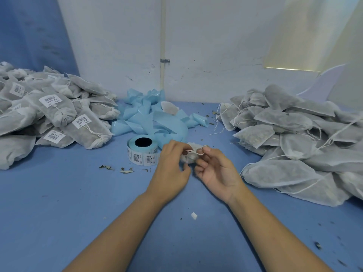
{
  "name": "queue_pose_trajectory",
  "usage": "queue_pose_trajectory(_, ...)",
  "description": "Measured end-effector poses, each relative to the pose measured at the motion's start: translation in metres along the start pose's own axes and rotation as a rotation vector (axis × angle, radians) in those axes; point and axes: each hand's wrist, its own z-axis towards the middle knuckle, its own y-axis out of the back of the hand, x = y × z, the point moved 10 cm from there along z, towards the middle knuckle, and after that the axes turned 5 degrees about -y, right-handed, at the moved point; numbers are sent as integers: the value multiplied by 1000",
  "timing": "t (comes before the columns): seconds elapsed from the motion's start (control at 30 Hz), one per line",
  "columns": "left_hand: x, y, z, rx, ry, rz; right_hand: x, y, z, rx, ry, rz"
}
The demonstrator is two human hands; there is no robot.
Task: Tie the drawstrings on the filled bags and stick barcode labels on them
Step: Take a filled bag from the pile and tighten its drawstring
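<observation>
Blue table (59,193); bag (189,158) mostly hidden behind left hand (170,173), right hand (217,173).

This looks like a small packing workshop. On a blue worktable (59,193), set against a bare, scuffed white wall (206,46), lie a heap of labelled filled bags (49,110), a heap of unlabelled ones (294,134), a roll of barcode labels (142,157) and loose blue backing strip (153,116).

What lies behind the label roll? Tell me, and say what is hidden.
Behind the label roll lies a heap of blue backing strip, with one bag on it, then the wall. What lies beneath the heap cannot be seen.
</observation>
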Motion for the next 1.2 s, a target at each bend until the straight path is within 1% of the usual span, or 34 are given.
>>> queue_pose_trajectory(0.07,-6,-9,-1,77,-78,78,4,4,-1,-1,6,107)
queue_pose_trajectory(0.17,-6,-16,-3,113,-74,95,4,-8,-4,122,-20,176)
queue_pose_trajectory(0.3,-4,-7,1,36,-46,98,6,-19,-9,209,-30,168)
queue_pose_trajectory(0.37,-6,2,3,-25,-6,-5,8,-20,-10,234,-28,170)
queue_pose_trajectory(0.43,-4,14,4,-134,66,-113,7,-20,-10,236,-32,172)
queue_pose_trajectory(0.5,1,28,3,-278,150,-184,3,-16,-7,177,-30,157)
queue_pose_trajectory(0.6,7,44,0,-464,226,-280,0,-1,-1,-23,4,53)
queue_pose_trajectory(0.7,18,48,-1,-549,321,-428,5,14,0,-216,82,-174)
queue_pose_trajectory(0.77,29,46,0,-573,410,-534,6,16,-1,-272,125,-265)
queue_pose_trajectory(0.83,38,39,1,-556,503,-642,5,14,-1,-275,150,-259)
queue_pose_trajectory(0.9,39,32,3,-517,558,-740,3,15,-1,-270,155,-218)
queue_pose_trajectory(1.07,29,9,9,-313,534,-1057,1,28,-1,-358,134,-161)
queue_pose_trajectory(1.13,29,0,6,-255,533,-1039,1,29,-2,-374,141,-131)
queue_pose_trajectory(1.2,32,-9,0,-214,550,-925,1,28,-3,-372,150,-127)
